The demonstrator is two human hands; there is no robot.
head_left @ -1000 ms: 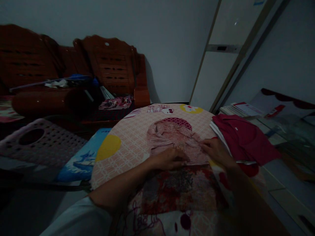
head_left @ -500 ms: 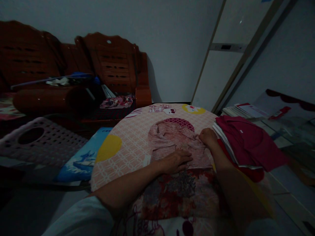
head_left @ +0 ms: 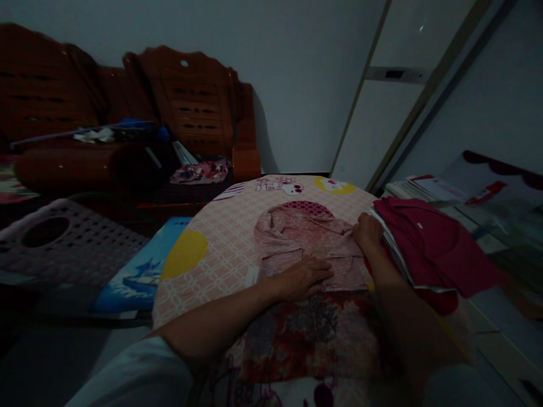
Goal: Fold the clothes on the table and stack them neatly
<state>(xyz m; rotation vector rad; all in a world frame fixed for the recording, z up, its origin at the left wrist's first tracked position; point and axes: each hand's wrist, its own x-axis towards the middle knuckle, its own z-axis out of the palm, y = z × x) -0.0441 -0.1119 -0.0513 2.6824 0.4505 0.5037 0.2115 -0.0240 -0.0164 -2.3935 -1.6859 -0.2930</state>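
A pink garment [head_left: 292,232] with sleeves folded inward lies on the round table, its lower part printed in dark red and grey. My left hand [head_left: 303,278] rests flat on its middle, fingers stretched out and pressing the cloth. At the garment's right upper edge, my right hand [head_left: 368,232] is closed on a bit of the pink fabric and pulls it to the right. A stack of folded clothes [head_left: 428,237], dark magenta on top with white and red layers below, sits just right of my right hand.
The table wears a patterned cloth [head_left: 220,243]. Left of it are a blue printed bag [head_left: 144,277] and a pink woven basket [head_left: 85,243]. Wooden chairs [head_left: 190,107] holding loose items stand behind. Papers [head_left: 424,189] lie on a glass surface at right.
My right hand has moved to the right, drawing the garment's edge outward. My left hand stays on the cloth. The view has shifted slightly.
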